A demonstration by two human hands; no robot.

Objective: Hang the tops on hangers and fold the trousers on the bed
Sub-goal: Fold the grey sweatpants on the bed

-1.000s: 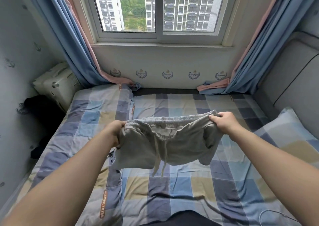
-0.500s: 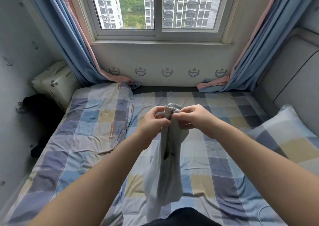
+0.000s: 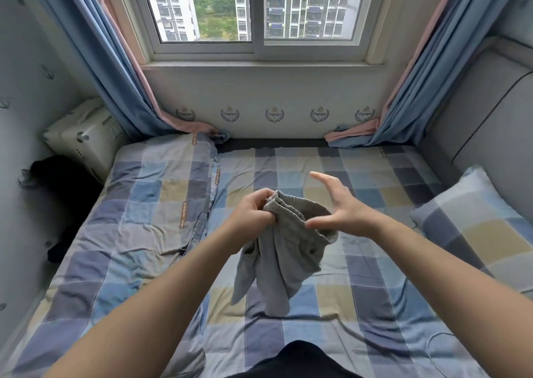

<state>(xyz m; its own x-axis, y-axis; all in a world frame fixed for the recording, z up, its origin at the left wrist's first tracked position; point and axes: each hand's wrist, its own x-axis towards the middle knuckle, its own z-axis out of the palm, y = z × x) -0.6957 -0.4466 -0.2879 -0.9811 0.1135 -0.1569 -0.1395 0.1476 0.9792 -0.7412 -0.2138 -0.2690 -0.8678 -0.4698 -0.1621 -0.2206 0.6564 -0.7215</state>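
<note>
One pair of grey trousers (image 3: 277, 256) is all the laundry I can see, and it is only partway folded. It hangs in the air over the middle of the bed (image 3: 375, 291), doubled lengthwise so the two legs fall together. The waistband is bunched at the top, and I cannot tell whether the lowest hem touches the sheet. My left hand (image 3: 249, 219) carries it, fingers (image 3: 261, 204) curled tight on the gathered waistband. My right hand (image 3: 343, 210) holds nothing: its fingers are straight and spread just beside the waistband. The thumb lies across the front of the cloth, touching or not I cannot say.

By my reckoning the lengthwise halving is done. Laying the pair flat, smoothing it and folding it across are left. I see no folded pile, no tops and no hangers, so most of the job looks to be ahead.

Under the trousers the bed wears a rumpled checked sheet in blues, greys and yellow. A quilt (image 3: 161, 204) in the same check lies along its left side, and a matching pillow (image 3: 476, 227) lies at the right against a grey padded headboard (image 3: 490, 118). A thin cable (image 3: 429, 346) loops on the sheet near my right forearm. Beyond the bed, blue and pink curtains (image 3: 95, 60) frame a window (image 3: 256, 11) that looks onto tower blocks. In the left corner a pale box (image 3: 83, 138) stands above something dark (image 3: 63, 187) beside the bed.
</note>
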